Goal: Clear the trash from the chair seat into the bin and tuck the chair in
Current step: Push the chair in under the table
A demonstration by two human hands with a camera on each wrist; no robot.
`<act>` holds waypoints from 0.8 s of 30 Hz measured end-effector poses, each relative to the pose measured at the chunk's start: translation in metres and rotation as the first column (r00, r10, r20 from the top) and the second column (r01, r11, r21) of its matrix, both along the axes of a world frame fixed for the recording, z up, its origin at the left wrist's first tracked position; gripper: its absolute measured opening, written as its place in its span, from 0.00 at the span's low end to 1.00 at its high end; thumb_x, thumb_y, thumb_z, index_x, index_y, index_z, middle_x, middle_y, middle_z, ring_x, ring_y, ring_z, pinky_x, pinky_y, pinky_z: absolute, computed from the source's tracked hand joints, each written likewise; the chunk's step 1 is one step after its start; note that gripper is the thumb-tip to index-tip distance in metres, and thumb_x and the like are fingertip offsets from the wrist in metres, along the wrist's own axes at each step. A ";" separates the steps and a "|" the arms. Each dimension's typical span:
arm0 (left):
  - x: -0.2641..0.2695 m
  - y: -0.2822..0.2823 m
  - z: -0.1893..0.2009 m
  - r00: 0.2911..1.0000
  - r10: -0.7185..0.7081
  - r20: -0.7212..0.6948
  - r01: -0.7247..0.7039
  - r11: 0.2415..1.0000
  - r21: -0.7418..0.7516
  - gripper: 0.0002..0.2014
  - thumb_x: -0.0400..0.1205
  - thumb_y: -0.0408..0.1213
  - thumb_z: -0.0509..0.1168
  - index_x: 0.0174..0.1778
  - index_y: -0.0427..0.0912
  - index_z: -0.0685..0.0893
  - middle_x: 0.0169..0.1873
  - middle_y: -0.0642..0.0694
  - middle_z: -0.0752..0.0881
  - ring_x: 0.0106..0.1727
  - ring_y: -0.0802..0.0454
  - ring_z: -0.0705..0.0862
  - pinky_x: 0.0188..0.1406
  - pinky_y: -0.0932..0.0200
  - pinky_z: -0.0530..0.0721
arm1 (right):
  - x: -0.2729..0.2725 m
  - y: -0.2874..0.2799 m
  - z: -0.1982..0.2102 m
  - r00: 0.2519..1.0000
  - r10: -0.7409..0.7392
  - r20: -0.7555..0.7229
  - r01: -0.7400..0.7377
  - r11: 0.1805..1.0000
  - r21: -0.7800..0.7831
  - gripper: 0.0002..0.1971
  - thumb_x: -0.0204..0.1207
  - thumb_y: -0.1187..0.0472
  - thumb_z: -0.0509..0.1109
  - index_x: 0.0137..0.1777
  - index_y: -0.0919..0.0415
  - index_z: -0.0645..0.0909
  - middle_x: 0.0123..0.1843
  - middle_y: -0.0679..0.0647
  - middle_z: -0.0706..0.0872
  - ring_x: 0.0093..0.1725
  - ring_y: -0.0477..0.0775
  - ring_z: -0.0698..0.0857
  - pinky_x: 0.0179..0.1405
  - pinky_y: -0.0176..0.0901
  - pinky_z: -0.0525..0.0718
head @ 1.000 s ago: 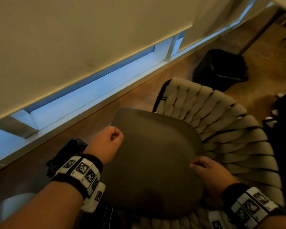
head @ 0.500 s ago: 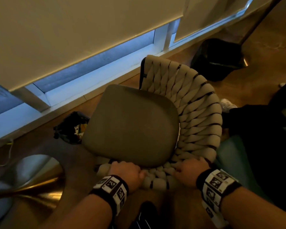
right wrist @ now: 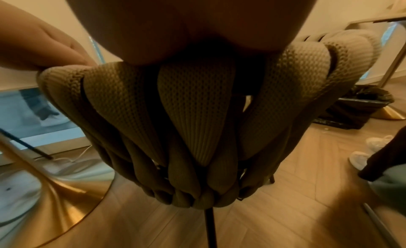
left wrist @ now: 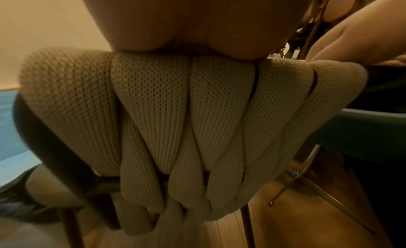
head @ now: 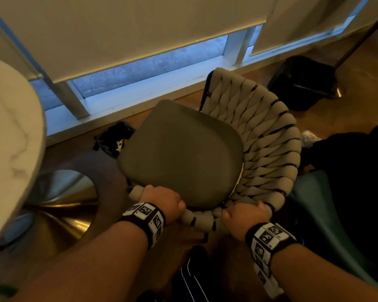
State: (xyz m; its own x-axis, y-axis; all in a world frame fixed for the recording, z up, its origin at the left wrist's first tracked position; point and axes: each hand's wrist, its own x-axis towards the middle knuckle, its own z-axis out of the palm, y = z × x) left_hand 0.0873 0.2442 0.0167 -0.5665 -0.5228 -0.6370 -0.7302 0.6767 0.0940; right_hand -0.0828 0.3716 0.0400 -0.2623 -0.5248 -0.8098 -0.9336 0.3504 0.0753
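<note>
- Head view: the chair (head: 238, 144) stands on the wood floor (head: 358, 88), seen from above. Its seat (head: 181, 153) carries nothing.
- Head view: the woven backrest (head: 268, 136) curves from the far side, round the right, to the near edge of the seat.
- Head view: the left hand (head: 162, 202) grips the near backrest rim at its left end, fingers curled over the top.
- Head view: the right hand (head: 244, 216) grips the same rim further right. A short stretch of weave shows between the two hands.
- Head view: the bin (head: 301, 83), black, sits beyond the chair to the right, well apart from both hands. A marble tabletop (head: 11, 138) fills the left edge, above a brass base (head: 59, 205).
- Head view: a dark bundle (head: 114, 138) lies on the floor beside the seat's left corner; what it is cannot be told.
- Left wrist view only: the mesh knit of the backrest straps (left wrist: 153, 112) in close-up, the dark chair frame (left wrist: 54, 147) below, and a neighbouring teal seat (left wrist: 362, 130) to the right.
- Right wrist view only: the bin's black liner (right wrist: 360, 104), two white shoes (right wrist: 371, 149) on the floor, and a cable (right wrist: 72, 158) near the brass base.
- Both wrist views: each palm presses down on the top of the rim; the fingertips are hidden behind it.
</note>
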 end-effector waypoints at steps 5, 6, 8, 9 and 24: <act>0.066 0.023 -0.004 1.000 -0.023 -0.001 0.023 0.999 -0.027 0.23 0.81 0.56 0.48 0.39 0.51 0.86 0.39 0.49 0.87 0.43 0.47 0.83 0.54 0.45 0.74 | 0.064 0.030 -0.013 0.993 -0.111 0.031 0.115 0.981 -0.157 0.19 0.79 0.46 0.45 0.34 0.49 0.72 0.44 0.53 0.82 0.49 0.56 0.83 0.67 0.62 0.65; 0.076 0.026 -0.004 1.000 -0.028 -0.009 0.028 0.999 -0.039 0.23 0.81 0.55 0.48 0.40 0.51 0.86 0.40 0.49 0.88 0.45 0.47 0.84 0.55 0.44 0.75 | 0.074 0.033 -0.014 0.994 -0.104 0.031 0.108 0.980 -0.169 0.18 0.79 0.46 0.45 0.35 0.48 0.73 0.45 0.53 0.82 0.49 0.56 0.83 0.67 0.61 0.65; 0.096 0.032 -0.003 0.999 -0.042 -0.012 0.042 0.998 -0.048 0.23 0.81 0.55 0.48 0.40 0.50 0.86 0.41 0.48 0.89 0.46 0.47 0.85 0.55 0.44 0.75 | 0.092 0.039 -0.016 0.995 -0.091 0.046 0.097 0.982 -0.159 0.20 0.79 0.45 0.45 0.41 0.47 0.79 0.50 0.53 0.85 0.52 0.56 0.84 0.67 0.61 0.66; 0.105 0.035 -0.003 0.999 -0.044 -0.007 0.044 0.998 -0.041 0.23 0.81 0.56 0.48 0.39 0.50 0.86 0.41 0.49 0.88 0.45 0.47 0.85 0.55 0.45 0.75 | 0.101 0.043 -0.016 0.995 -0.080 0.056 0.088 0.985 -0.148 0.22 0.79 0.44 0.45 0.47 0.47 0.81 0.53 0.53 0.87 0.54 0.56 0.84 0.67 0.60 0.67; 0.233 0.070 -0.004 0.929 0.358 -0.091 -0.368 0.916 -0.159 0.15 0.79 0.55 0.56 0.45 0.55 0.86 0.48 0.54 0.86 0.58 0.52 0.80 0.65 0.49 0.74 | 0.142 0.023 -0.021 0.912 -0.121 0.393 0.168 0.982 -0.088 0.15 0.80 0.44 0.63 0.43 0.54 0.84 0.49 0.56 0.87 0.53 0.58 0.86 0.53 0.47 0.83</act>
State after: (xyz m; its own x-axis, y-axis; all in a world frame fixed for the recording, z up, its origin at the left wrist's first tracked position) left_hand 0.3205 0.3143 0.0126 -0.3509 -0.7970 -0.4916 -0.9254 0.3755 0.0517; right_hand 0.0589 0.3950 0.0186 -0.0234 -0.6023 -0.7979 -0.8204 0.4676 -0.3289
